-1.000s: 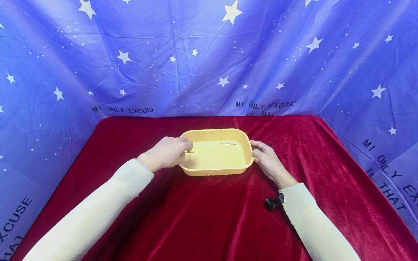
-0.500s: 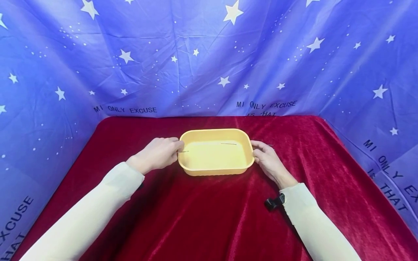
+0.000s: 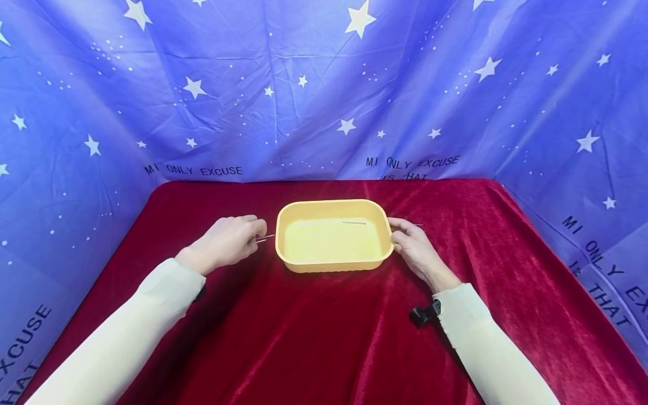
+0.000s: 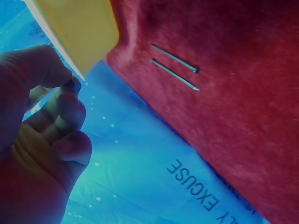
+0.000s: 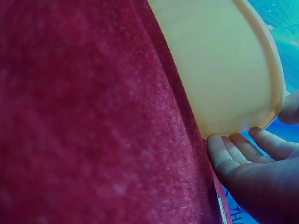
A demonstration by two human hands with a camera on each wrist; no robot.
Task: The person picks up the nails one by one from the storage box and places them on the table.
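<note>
My left hand point(image 3: 228, 239) is just left of the yellow tray point(image 3: 331, 268) and pinches a nail point(image 4: 76, 85) between thumb and forefinger; its head end shows in the left wrist view. Below that hand, two grey nails point(image 4: 175, 74) lie side by side on the red cloth. Another nail point(image 3: 354, 223) rests inside the tray toward its right end. My right hand point(image 3: 416, 250) is at the tray's right end; in the right wrist view its fingertips point(image 5: 216, 141) touch the outer wall and one digit lies at the rim.
Red velvet cloth point(image 3: 324, 337) covers the table. Beyond the right hand's fingers lies a thin nail-like piece point(image 3: 418, 225), mostly hidden. A blue curtain with stars point(image 3: 314, 112) hangs behind and at both sides.
My left hand has moved left, out from over the tray's left end to above the cloth beside it, still pinching the nail. The right hand and the tray have stayed put.
</note>
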